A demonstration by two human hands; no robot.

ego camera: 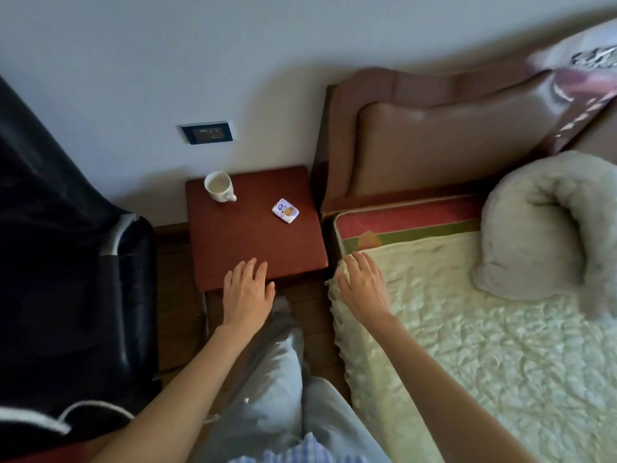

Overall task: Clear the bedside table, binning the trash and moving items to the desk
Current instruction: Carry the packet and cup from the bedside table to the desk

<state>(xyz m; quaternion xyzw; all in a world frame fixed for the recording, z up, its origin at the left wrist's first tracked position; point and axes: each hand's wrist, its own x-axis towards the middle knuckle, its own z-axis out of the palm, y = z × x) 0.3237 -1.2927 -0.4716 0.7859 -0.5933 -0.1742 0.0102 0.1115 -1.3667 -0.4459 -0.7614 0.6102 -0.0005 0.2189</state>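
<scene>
While both arms reach forward in the head view, the left hand [247, 292] is flat and empty, with its fingers [251, 267] a little spread and their tips over the near edge of the red-brown bedside table [233, 248]. Far past those fingertips, at the back left corner of the table, stands a white cup [218, 186] with its handle pointing toward the hands. A small white and blue wrapper [285, 211] lies flat past the fingertips and off to their right, well apart from the cup. The right hand [362, 284] is empty too, fingers spread, and it is over the corner of the pale green bedspread [467, 345], just right of the table. Further right of those fingers sits a fluffy grey pillow [534, 222]. Left of the left hand is a black chair [66, 262].
</scene>
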